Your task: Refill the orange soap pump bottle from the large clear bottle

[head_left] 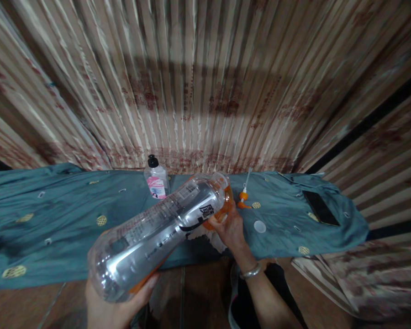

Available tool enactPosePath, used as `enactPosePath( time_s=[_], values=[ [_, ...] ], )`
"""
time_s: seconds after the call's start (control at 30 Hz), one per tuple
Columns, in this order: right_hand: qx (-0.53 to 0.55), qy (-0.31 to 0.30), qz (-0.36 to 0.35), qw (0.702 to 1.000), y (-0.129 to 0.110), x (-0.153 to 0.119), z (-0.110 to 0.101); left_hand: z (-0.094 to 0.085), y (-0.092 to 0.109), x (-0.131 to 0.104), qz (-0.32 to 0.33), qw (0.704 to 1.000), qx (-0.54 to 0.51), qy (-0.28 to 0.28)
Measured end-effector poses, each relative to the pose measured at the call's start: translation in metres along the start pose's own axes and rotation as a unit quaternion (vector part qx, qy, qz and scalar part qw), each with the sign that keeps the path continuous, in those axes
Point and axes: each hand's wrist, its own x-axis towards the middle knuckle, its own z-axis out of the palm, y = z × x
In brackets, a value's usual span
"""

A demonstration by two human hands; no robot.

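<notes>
A large clear bottle (150,228) lies tilted across the view, its base at the lower left and its neck raised at the right. My left hand (119,304) is closed around the base end from below. At the neck end, my right hand (229,226) grips a smaller orange see-through bottle (228,201), which is upright against the large bottle's neck. Whether the two mouths touch is hard to tell. Just right of my right hand, an orange pump top (243,196) with a clear tube lies on the cloth.
On the teal cloth-covered table (71,205) are a clear bottle with a black cap (156,182), a white round lid (259,226) and a black phone (320,208). A pleated curtain (192,91) hangs behind the table.
</notes>
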Motion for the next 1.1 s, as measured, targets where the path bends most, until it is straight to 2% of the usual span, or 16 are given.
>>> enactPosePath(
  time_s=[0.5,0.67,0.8,1.1],
  values=[
    [0.008,0.001,0.004,1.000,-0.003,0.001,-0.001,0.001,-0.003,0.000,0.050,0.998,0.029,0.004],
    [-0.006,0.003,-0.003,1.000,-0.001,0.000,-0.001,-0.001,-0.010,0.000,0.042,0.999,0.023,0.006],
    [-0.006,0.007,-0.001,1.000,-0.002,0.001,-0.001,-0.005,-0.017,0.000,0.058,0.998,0.028,-0.026],
    [0.006,0.005,0.003,1.000,-0.004,0.002,-0.002,0.001,-0.002,-0.001,0.042,0.999,0.026,0.009]
  ],
)
